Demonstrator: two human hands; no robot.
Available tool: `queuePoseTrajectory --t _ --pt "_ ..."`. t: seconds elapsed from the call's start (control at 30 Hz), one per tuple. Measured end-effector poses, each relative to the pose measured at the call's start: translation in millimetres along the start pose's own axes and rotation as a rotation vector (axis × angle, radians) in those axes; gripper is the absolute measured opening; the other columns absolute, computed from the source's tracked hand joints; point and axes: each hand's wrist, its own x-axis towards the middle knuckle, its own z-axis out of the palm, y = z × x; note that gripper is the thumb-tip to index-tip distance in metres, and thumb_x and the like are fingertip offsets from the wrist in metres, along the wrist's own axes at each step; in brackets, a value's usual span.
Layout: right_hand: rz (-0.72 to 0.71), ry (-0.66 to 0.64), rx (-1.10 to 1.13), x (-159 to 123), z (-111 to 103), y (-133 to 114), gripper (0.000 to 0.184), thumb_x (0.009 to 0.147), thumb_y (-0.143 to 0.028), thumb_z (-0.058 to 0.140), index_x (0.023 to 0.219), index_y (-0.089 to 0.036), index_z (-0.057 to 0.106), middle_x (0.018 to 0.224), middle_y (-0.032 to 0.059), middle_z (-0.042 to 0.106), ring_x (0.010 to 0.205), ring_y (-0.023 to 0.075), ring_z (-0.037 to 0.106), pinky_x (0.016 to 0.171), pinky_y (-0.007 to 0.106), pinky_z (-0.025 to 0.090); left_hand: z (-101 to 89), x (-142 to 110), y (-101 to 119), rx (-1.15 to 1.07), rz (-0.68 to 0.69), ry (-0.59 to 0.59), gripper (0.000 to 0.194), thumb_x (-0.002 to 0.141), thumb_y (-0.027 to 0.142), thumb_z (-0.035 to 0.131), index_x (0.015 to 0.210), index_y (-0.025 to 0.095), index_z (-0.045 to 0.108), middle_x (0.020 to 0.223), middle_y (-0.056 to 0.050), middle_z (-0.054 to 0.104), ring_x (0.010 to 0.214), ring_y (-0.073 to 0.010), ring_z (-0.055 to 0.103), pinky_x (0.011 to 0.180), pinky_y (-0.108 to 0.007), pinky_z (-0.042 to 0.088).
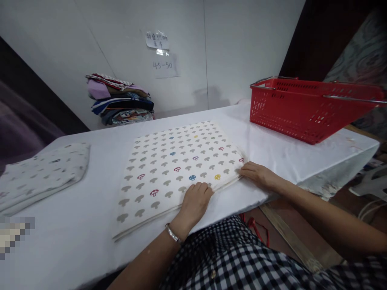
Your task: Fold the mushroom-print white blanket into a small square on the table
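A cream cloth printed with small mushrooms (175, 165) lies folded flat on the white table (75, 233). My left hand (195, 201) rests on its near edge, fingers curled over the layered hem, a bracelet on the wrist. My right hand (256, 173) touches the cloth's near right corner, fingers closed on the edge. Whether either hand truly grips the fabric or only presses it is hard to tell.
A red plastic basket (308, 108) with metal handles sits at the right end of the table. A stack of folded clothes (119, 100) stands against the back wall. Another folded patterned cloth (42, 171) lies at the left. Paper notes (161, 56) hang on the wall.
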Motion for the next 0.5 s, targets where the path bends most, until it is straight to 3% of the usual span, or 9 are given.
queuePoseTrajectory --t 0.17,0.5 --pt "-0.035 -0.059 0.009 -0.4 -2.7 -1.5 0.027 0.093 -0.02 0.041 0.113 -0.021 0.06 0.107 0.0099 0.062 0.101 0.0208 0.056 0.086 0.04 0.05 -4.5 -0.1 1.8 -0.026 -0.052 -0.045 0.018 0.088 0.036 0.054 0.093 0.018 0.057 0.089 -0.004 0.059 0.083 -0.0195 0.053 0.068 -0.033 0.04" --pt "0.02 -0.013 -0.032 2.4 -2.1 -2.5 0.031 0.096 -0.022 0.038 0.118 -0.019 0.059 0.102 0.01 0.064 0.097 0.0204 0.058 0.083 0.038 0.051 -9.2 5.4 4.7 -0.012 -0.076 -0.086 0.008 0.089 0.02 0.05 0.087 0.018 0.057 0.087 -0.004 0.058 0.082 -0.0196 0.053 0.07 -0.034 0.042"
